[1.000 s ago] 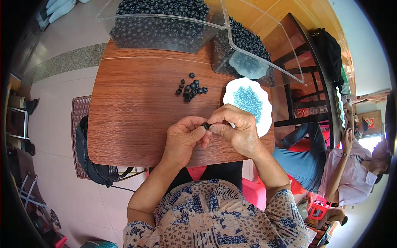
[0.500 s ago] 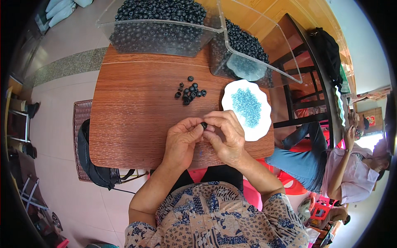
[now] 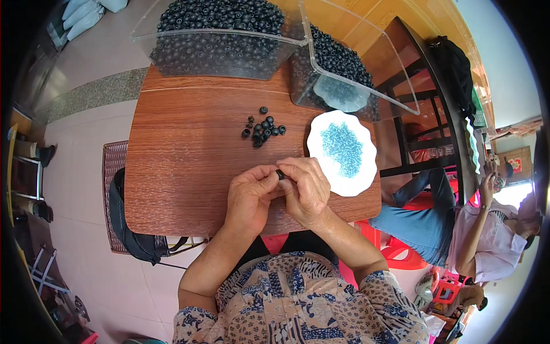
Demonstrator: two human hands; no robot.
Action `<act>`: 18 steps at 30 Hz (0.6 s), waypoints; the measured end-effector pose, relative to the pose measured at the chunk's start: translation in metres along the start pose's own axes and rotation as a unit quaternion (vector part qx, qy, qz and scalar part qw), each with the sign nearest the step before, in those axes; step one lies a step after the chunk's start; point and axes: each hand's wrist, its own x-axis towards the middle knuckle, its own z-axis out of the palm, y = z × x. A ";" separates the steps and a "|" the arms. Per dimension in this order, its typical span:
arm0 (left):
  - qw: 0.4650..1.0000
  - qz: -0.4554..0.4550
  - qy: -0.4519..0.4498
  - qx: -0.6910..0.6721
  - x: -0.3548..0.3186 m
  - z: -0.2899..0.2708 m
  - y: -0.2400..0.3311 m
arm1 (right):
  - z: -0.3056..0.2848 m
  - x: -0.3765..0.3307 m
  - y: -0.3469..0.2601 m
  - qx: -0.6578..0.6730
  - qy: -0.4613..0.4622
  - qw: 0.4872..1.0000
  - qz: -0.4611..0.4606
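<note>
Above the near part of the table, my left hand (image 3: 250, 192) pinches a small black round piece (image 3: 280, 174) between thumb and forefinger. My right hand (image 3: 307, 190) meets it there, its closed fingertips pressed against the same piece; whether they also hold something tiny is hidden. Beyond my hands, several loose black round pieces (image 3: 266, 129), some with a visible hole, lie in a small cluster. A white scalloped plate (image 3: 355, 186) stands to the right of my right hand, bearing a spread of tiny clear-blue bits (image 3: 342, 149).
Two clear plastic bins (image 3: 229, 67) (image 3: 395, 102) full of black pieces occupy the table's far side. The wooden table (image 3: 172, 166) has rounded corners. A black bag (image 3: 129, 221) rests on a woven chair at left. Another person (image 3: 484, 241) sits at right beside a dark table.
My right hand has turned and drawn in slightly, its fingers now more curled around the black piece. The left hand keeps its pinch. The loose pieces and plate stay put.
</note>
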 end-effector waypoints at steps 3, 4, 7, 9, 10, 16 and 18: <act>1.000 0.006 0.001 -0.006 0.002 -0.005 -0.003 | 0.003 0.001 -0.001 -0.013 0.009 1.000 -0.020; 1.000 0.006 0.001 -0.005 0.002 -0.004 -0.003 | 0.004 0.001 -0.002 -0.026 0.010 0.999 -0.033; 1.000 0.012 0.000 -0.011 0.001 -0.001 -0.002 | 0.007 0.002 -0.001 -0.029 0.007 0.999 -0.039; 1.000 0.011 0.025 -0.005 0.001 0.000 -0.003 | 0.008 0.000 -0.001 -0.028 0.011 0.999 -0.037; 1.000 0.014 0.025 -0.003 0.001 0.000 -0.004 | 0.008 -0.001 -0.001 -0.027 0.014 0.999 -0.034; 0.999 0.032 0.019 0.008 -0.001 -0.001 -0.008 | 0.011 -0.005 -0.002 -0.015 0.020 1.000 0.003; 0.999 0.039 0.025 0.013 -0.001 -0.005 -0.008 | 0.006 -0.002 -0.010 -0.011 -0.002 1.000 0.020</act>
